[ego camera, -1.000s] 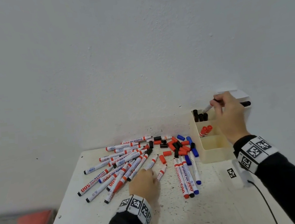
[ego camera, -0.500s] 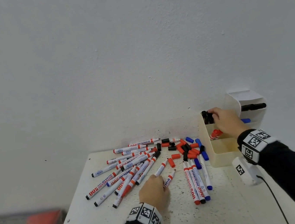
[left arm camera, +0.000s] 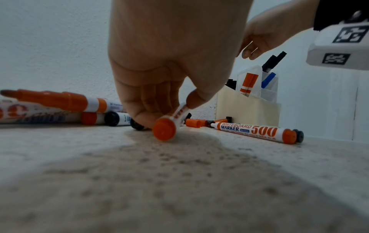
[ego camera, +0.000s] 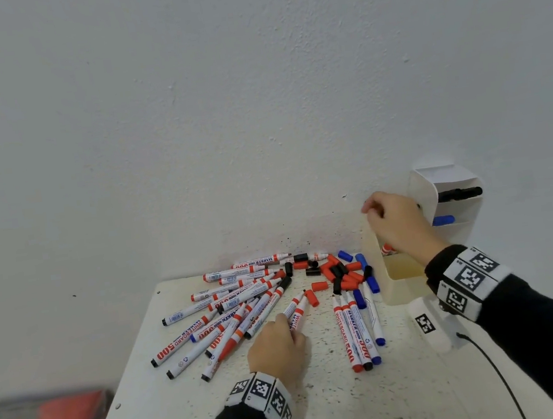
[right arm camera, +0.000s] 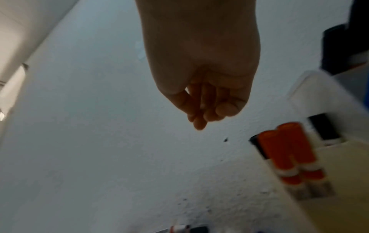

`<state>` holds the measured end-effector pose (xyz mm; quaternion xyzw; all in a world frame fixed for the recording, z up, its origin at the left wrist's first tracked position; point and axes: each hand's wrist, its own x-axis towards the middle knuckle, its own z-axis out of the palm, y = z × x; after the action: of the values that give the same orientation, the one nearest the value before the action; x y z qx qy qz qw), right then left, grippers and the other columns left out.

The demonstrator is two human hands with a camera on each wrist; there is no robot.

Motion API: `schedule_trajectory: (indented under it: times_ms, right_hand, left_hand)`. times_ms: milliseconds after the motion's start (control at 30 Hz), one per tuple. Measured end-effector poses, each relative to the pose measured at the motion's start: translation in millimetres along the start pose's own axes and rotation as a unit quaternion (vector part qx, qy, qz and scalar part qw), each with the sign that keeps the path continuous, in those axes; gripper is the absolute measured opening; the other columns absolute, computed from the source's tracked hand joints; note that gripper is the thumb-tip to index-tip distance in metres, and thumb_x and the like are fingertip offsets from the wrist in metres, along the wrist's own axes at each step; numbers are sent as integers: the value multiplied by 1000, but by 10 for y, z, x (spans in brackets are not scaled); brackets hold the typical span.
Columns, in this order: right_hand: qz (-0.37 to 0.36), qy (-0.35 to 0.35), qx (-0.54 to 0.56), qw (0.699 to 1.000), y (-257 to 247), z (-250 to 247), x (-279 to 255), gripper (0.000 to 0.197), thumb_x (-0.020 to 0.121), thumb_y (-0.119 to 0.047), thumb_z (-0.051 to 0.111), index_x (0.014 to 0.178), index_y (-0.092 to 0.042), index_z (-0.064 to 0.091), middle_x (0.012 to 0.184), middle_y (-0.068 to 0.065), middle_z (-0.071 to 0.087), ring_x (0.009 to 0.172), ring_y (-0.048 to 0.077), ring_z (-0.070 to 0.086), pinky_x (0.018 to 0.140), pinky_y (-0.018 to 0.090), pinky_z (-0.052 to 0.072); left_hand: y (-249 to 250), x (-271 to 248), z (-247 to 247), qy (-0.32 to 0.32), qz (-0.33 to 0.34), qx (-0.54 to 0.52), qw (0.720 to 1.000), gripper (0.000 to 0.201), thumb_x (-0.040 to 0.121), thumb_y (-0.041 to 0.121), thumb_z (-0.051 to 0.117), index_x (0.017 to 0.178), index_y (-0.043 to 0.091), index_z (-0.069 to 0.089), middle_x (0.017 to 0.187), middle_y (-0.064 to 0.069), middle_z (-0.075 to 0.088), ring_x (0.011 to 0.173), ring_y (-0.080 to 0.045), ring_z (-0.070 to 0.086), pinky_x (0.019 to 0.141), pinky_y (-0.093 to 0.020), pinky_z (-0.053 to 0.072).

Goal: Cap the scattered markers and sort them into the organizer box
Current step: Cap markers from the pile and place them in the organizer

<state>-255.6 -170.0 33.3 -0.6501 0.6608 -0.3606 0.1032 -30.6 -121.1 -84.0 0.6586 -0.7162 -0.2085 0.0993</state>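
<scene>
Your left hand [ego camera: 278, 345] pinches a red marker [ego camera: 296, 312] printed "MARKER" low on the table [ego camera: 325, 410]. Your right hand [ego camera: 395, 221] hangs loose-fingered, holding nothing, over the organizer box [ego camera: 389, 286]. Nearby barrels read "WHITEBOARD MARKER 500".

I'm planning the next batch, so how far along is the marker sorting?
Early. Done: a few capped markers stand in the organizer, including two red ones. In hand: the left hand pinches a red marker on the table; the right hand hangs empty above the organizer. Left: the pile and loose caps.
</scene>
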Motion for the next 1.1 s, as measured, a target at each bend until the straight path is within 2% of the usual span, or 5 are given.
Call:
schedule_trajectory:
  times_ms: [200, 433, 733, 900, 1100]
  right_hand:
    - [29, -220, 0, 975, -337, 369, -265, 15, 93, -13, 47, 99, -15, 61, 90, -3, 58, 65, 3, 50, 56, 12, 38]
    - [49, -402, -151, 902, -142, 847, -320, 37, 95, -19, 41, 132, -19, 47, 139, 5, 46, 124, 21, 45, 103, 33, 40]
    - [-31, -387, -248, 887, -17, 1127, -304, 44, 92, -34, 48, 135, -28, 40, 133, 8, 46, 124, 26, 38, 99, 42, 42]
    - [-46, -320, -241, 915, -4, 1236, -337, 22, 87, -26, 57, 107, -17, 54, 109, 4, 59, 96, 19, 56, 84, 36, 52]
    - [7, -218, -48, 975, 48, 1245, -348, 30, 92, -16, 51, 122, -19, 50, 114, 3, 55, 91, 12, 57, 81, 24, 50]
  left_hand:
    - [-32, 2, -40, 40, 7, -30, 999, 25, 100, 29, 27, 108, 14, 46, 86, 3, 51, 73, -11, 50, 64, -23, 42]
    - [-56, 1, -117, 74, 14, -15, 997, 25, 101, 29, 24, 102, 15, 45, 87, 0, 57, 77, -15, 57, 59, -21, 43]
    - [-70, 97, -46, 71, 18, -16, 997, 31, 101, 35, 23, 111, 17, 47, 92, 3, 56, 76, -9, 51, 61, -21, 40]
    - [-62, 96, -47, 65, 23, -13, 998, 30, 100, 36, 26, 112, 19, 47, 99, 4, 56, 84, -9, 53, 67, -21, 44]
    - [-75, 87, -47, 67, 19, -12, 997, 31, 100, 37, 25, 112, 19, 47, 94, 6, 54, 84, -9, 55, 69, -23, 48]
